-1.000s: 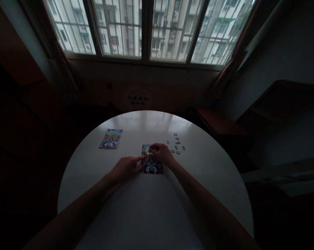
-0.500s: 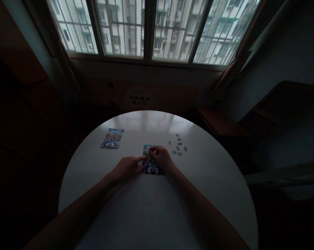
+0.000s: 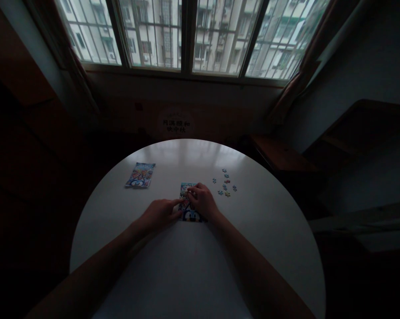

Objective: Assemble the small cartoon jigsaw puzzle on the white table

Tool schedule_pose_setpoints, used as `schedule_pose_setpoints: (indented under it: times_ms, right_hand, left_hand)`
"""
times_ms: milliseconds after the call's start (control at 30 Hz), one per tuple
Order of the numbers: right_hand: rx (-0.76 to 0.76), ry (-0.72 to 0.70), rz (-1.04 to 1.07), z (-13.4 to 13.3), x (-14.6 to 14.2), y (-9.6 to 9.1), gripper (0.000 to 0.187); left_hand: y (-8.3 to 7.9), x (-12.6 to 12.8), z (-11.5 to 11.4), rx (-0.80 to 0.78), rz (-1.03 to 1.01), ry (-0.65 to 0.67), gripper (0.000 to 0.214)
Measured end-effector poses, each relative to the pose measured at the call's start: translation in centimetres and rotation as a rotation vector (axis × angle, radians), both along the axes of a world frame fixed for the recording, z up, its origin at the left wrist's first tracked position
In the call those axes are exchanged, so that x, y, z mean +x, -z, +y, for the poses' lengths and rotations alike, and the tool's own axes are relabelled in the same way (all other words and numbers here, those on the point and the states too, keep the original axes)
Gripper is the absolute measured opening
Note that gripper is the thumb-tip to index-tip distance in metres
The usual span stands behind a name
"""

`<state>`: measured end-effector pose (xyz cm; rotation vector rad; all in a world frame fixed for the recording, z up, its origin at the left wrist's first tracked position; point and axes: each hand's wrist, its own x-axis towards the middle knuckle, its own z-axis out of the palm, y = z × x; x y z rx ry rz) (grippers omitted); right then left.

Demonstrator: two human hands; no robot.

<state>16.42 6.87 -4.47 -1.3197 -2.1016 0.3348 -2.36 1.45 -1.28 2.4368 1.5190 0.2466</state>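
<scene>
A small jigsaw puzzle (image 3: 192, 216) with a blue cartoon face along its near edge lies flat at the middle of the white table. My left hand (image 3: 160, 211) rests at its left side, index finger stretched onto the puzzle and thumb apart by the lower left corner. Over the upper right part is my right hand (image 3: 202, 200), its thumb and fingertips pinched together close to the puzzle's surface. Whatever sits in that pinch is too small and dark to make out. The right hand hides much of the puzzle's right side.
Several loose puzzle pieces (image 3: 227, 181) are scattered to the right of the puzzle. On the left lies a picture packet (image 3: 140, 175) with a matching design. The round white table (image 3: 273, 230) stands before a barred window (image 3: 218, 37), with a brown wooden surface (image 3: 279, 155) beyond its right edge.
The view has shifted slightly, so everything sits a little further left and higher. Both hands keep nearly the same places on the puzzle, and the right fingers remain pinched.
</scene>
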Motion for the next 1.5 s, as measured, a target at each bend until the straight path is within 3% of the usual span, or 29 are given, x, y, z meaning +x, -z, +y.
schedule_pose_setpoints:
  times_ms: [367, 600, 800, 1500]
  right_hand:
    - [-0.002, 0.031, 0.082, 0.02, 0.04, 0.1, 0.023]
    - [0.011, 0.128, -0.021, -0.36, 0.0, -0.41, 0.024]
    - [-0.007, 0.14, -0.101, -0.44, -0.12, -0.33, 0.024]
    - [-0.008, 0.12, -0.072, -0.49, -0.12, -0.35, 0.021]
  left_hand:
    - [-0.37, 0.07, -0.1, -0.038, 0.04, -0.004, 0.045]
    - [-0.18, 0.05, -0.07, -0.031, 0.029, -0.015, 0.045]
    - [-0.1, 0.06, -0.07, -0.027, 0.032, -0.012, 0.045]
    - [0.03, -0.08, 0.03, -0.014, 0.023, -0.004, 0.044]
